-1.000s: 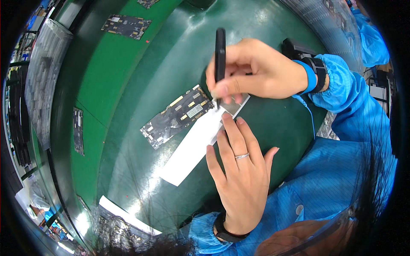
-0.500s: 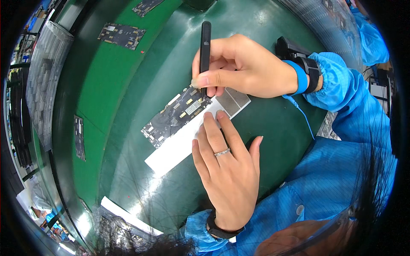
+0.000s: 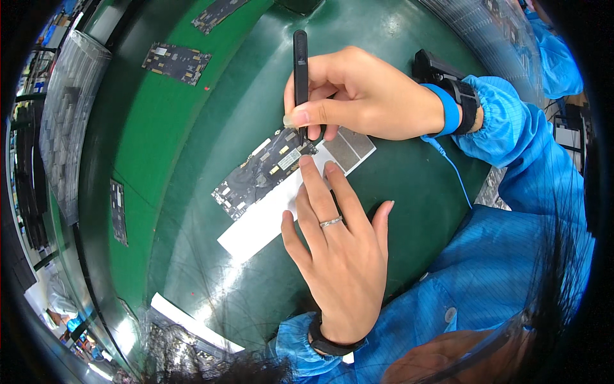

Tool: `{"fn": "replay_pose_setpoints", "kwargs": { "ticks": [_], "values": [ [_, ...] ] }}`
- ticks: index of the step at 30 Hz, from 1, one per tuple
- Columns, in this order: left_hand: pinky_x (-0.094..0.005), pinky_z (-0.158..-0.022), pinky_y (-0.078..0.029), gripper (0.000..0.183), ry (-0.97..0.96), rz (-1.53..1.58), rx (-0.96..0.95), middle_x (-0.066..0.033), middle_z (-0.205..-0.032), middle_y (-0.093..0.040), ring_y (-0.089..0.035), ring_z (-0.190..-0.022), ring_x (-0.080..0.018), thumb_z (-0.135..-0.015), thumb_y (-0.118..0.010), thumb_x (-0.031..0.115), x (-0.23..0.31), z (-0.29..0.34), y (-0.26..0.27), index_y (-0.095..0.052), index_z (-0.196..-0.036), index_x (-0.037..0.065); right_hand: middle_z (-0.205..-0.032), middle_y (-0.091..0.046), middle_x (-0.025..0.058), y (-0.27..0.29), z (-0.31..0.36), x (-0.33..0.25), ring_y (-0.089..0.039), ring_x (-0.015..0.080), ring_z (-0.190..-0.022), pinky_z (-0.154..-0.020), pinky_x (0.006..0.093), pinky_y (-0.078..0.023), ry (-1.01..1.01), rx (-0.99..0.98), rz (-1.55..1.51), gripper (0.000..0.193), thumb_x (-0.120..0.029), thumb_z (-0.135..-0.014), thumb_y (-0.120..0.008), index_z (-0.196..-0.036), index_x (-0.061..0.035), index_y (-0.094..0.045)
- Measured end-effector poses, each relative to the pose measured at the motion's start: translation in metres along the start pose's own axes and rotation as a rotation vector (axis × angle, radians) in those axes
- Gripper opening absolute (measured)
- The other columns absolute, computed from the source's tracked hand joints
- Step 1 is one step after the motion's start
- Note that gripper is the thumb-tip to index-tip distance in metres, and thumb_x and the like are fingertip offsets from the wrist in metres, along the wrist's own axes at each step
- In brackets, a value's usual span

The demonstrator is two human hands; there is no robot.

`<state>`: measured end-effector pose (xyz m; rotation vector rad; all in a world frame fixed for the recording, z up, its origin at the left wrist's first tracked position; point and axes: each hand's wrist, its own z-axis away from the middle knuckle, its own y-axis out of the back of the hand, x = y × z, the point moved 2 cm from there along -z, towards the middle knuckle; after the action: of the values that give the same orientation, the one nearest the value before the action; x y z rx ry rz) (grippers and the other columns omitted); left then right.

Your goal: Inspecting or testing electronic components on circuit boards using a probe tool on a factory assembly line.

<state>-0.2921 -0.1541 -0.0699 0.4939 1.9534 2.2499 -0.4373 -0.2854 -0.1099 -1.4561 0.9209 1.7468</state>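
A black circuit board point(image 3: 262, 168) lies slanted on the dark green work mat, along the upper edge of a white sheet point(image 3: 256, 224). The sheet's right end carries grey rectangles point(image 3: 343, 152). My right hand point(image 3: 364, 96) is closed around a slim black pen-shaped tool point(image 3: 300, 64), held nearly upright. Its tip is down at the board's right end, and I cannot make out the tip's shape. My left hand point(image 3: 342, 249) lies with fingers spread over the sheet; its middle fingertip reaches the board's lower edge near the tool tip. It holds nothing.
On the green strip at left lie more circuit boards point(image 3: 176, 63), another at the top point(image 3: 217, 14) and a narrow one point(image 3: 118, 211). Clear plastic trays point(image 3: 73, 128) are stacked at far left. A blue cord point(image 3: 451, 165) hangs from my right wristband. A black object point(image 3: 430, 67) sits behind that wrist.
My left fingers have shifted slightly up, onto the board's edge. The tool and my right hand have moved a little left. Boards on the green strip have slid slightly toward the lower left.
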Motion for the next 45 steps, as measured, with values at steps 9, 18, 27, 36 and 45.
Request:
{"fn": "replay_pose_setpoints", "kwargs": {
  "ticks": [9,18,27,36,45],
  "values": [
    [-0.0550,-0.110,-0.044,0.079,0.031,-0.018,-0.027,-0.0237,-0.157,-0.046,-0.055,-0.131,-0.0383,-0.091,-0.076,0.048,0.003,-0.014,0.005,-0.053,-0.146,-0.005,-0.097,-0.072,0.0046,0.010,-0.005,-0.003,-0.070,0.0104,-0.084,-0.070,0.0252,-0.060,0.015,-0.021,0.020,0.016,-0.015,-0.104,-0.071,-0.108,0.0006,-0.070],
    [-0.0519,-0.118,-0.038,0.061,-0.023,0.167,0.098,-0.0176,-0.151,-0.053,-0.055,-0.133,-0.0325,-0.096,-0.072,0.038,-0.029,-0.018,0.033,-0.058,-0.142,0.000,-0.069,-0.059,-0.0006,0.033,-0.047,-0.063,-0.059,0.0056,-0.066,-0.059,0.0237,-0.049,0.240,0.208,0.027,0.030,-0.033,-0.105,-0.068,-0.120,-0.0071,-0.071],
    [-0.0445,-0.094,-0.050,0.031,0.115,0.426,0.183,-0.0127,-0.111,-0.064,-0.064,-0.102,-0.0317,-0.086,-0.083,0.009,-0.106,-0.039,0.057,-0.069,-0.113,0.004,-0.102,-0.069,0.0197,-0.039,-0.149,-0.041,-0.070,0.0414,-0.097,-0.078,0.0515,-0.055,0.371,0.363,0.863,0.048,-0.012,-0.083,-0.086,-0.118,-0.0011,-0.055],
    [-0.0329,-0.081,-0.056,0.035,0.387,0.703,0.204,-0.0111,-0.103,-0.078,-0.071,-0.088,-0.0175,-0.095,-0.079,0.014,-0.295,-0.086,0.066,-0.068,-0.123,-0.004,-0.096,-0.061,0.0038,-0.015,-0.108,-0.062,-0.061,0.0131,-0.085,-0.072,0.0308,-0.052,0.411,0.218,0.157,0.042,0.009,-0.084,-0.078,-0.117,-0.0033,-0.055],
    [-0.0465,-0.099,-0.051,0.034,-0.170,0.413,0.279,-0.0188,-0.121,-0.066,-0.066,-0.109,-0.0360,-0.090,-0.077,0.010,-0.118,-0.078,0.065,-0.069,-0.122,0.002,-0.102,-0.068,0.0065,0.010,-0.034,-0.031,-0.065,0.0133,-0.086,-0.073,0.0290,-0.052,0.301,0.167,0.248,0.036,-0.003,-0.091,-0.082,-0.119,-0.0048,-0.059]
  ]
}}
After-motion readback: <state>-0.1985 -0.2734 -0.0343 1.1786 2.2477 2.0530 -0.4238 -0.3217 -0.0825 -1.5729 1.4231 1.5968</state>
